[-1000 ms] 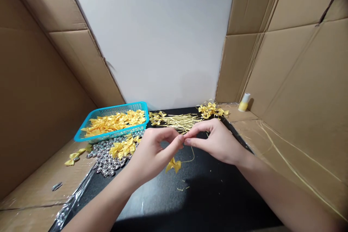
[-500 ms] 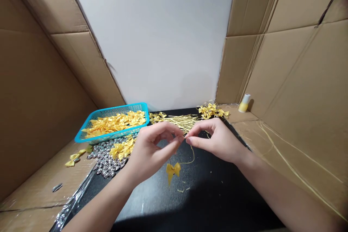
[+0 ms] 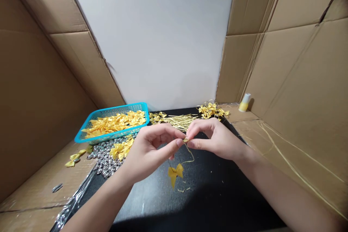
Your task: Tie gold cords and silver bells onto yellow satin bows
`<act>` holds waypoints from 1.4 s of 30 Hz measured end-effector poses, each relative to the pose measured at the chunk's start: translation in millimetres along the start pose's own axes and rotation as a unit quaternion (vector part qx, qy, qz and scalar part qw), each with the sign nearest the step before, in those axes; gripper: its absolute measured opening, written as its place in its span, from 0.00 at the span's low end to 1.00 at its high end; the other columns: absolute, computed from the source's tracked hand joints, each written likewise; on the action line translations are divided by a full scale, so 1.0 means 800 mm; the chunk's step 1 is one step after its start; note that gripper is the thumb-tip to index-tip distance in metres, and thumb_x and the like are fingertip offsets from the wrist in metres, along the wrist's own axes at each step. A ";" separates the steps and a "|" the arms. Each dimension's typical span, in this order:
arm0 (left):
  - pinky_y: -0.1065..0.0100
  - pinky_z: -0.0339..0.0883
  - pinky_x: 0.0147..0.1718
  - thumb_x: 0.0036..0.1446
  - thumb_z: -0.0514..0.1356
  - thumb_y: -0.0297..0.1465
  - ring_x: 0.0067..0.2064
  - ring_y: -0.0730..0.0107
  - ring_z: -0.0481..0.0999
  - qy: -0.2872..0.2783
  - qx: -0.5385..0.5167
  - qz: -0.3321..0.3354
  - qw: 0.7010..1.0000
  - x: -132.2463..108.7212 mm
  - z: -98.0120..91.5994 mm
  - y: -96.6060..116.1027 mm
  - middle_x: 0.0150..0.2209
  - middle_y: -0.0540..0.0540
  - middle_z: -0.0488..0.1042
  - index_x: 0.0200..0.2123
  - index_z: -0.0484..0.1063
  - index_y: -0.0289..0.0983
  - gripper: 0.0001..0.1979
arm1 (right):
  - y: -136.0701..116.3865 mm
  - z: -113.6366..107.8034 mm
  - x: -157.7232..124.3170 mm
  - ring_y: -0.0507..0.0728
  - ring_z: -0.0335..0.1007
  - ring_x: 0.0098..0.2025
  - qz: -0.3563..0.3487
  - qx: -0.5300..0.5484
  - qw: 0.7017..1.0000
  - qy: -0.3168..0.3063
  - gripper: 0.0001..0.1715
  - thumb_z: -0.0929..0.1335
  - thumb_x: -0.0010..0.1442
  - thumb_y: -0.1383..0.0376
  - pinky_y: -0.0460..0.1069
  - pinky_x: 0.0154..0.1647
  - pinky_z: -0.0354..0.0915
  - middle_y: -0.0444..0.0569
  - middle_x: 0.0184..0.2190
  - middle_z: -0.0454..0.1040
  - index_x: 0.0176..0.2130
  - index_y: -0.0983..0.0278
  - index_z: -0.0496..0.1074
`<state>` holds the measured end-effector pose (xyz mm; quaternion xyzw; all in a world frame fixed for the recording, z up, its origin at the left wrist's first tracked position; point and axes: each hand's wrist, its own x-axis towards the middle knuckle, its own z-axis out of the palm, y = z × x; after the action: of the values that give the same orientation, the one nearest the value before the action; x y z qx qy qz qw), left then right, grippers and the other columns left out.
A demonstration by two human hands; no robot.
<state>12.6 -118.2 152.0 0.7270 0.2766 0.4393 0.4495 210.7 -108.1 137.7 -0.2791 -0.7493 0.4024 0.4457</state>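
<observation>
Head view: the left hand (image 3: 152, 152) and right hand (image 3: 214, 139) meet fingertip to fingertip, both pinching a thin yellow cord (image 3: 193, 156). From that pinch the cord curves down to a yellow bow (image 3: 176, 174), below the grip and clear of the fingers; whether it touches the black table (image 3: 152, 203) I cannot tell.

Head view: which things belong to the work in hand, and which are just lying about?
In the work:
left hand and right hand, small yellow piece between them
yellow bow below, thin cord near it
likely supplies: bows in blue basket, silver beads, gold strips

Seemingly lying about:
yellow scraps on black surface
lone silver piece on the left cardboard
white-and-yellow cone
</observation>
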 end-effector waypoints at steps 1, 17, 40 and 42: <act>0.78 0.69 0.20 0.55 0.64 0.27 0.22 0.79 0.69 -0.001 -0.002 -0.006 1.000 0.000 0.000 0.000 0.27 0.50 0.76 0.33 0.78 0.37 0.02 | 0.000 0.000 0.000 0.52 0.71 0.33 -0.001 0.001 1.000 -0.001 0.06 0.74 0.53 0.63 0.49 0.38 0.65 0.45 0.28 0.76 0.27 0.63 0.76; 0.75 0.65 0.26 0.55 0.63 0.23 0.28 0.75 0.71 -0.025 0.077 0.087 0.993 0.000 -0.006 -0.006 0.27 0.49 0.76 0.31 0.79 0.38 0.06 | -0.001 0.001 -0.002 0.51 0.66 0.30 0.008 0.008 1.000 -0.026 0.13 0.74 0.53 0.58 0.49 0.36 0.62 0.43 0.25 0.73 0.26 0.64 0.76; 0.80 0.69 0.23 0.56 0.65 0.27 0.27 0.79 0.71 -0.072 -0.100 -0.009 0.992 0.003 -0.009 -0.014 0.29 0.49 0.73 0.34 0.82 0.40 0.05 | 0.005 0.004 -0.001 0.50 0.65 0.31 0.056 0.157 0.984 -0.068 0.12 0.76 0.50 0.59 0.48 0.36 0.61 0.42 0.26 0.72 0.25 0.64 0.75; 0.80 0.69 0.23 0.56 0.65 0.27 0.26 0.79 0.70 -0.070 -0.107 -0.008 0.992 0.002 -0.008 -0.014 0.28 0.49 0.73 0.34 0.81 0.39 0.04 | 0.006 0.004 -0.001 0.50 0.64 0.31 0.060 0.161 0.983 -0.069 0.12 0.76 0.50 0.60 0.48 0.35 0.60 0.42 0.26 0.71 0.25 0.64 0.75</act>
<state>7.4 -108.8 144.1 0.7010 0.2018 0.4108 0.5469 208.4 -107.5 132.2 -0.2200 -0.6858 0.5619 0.4069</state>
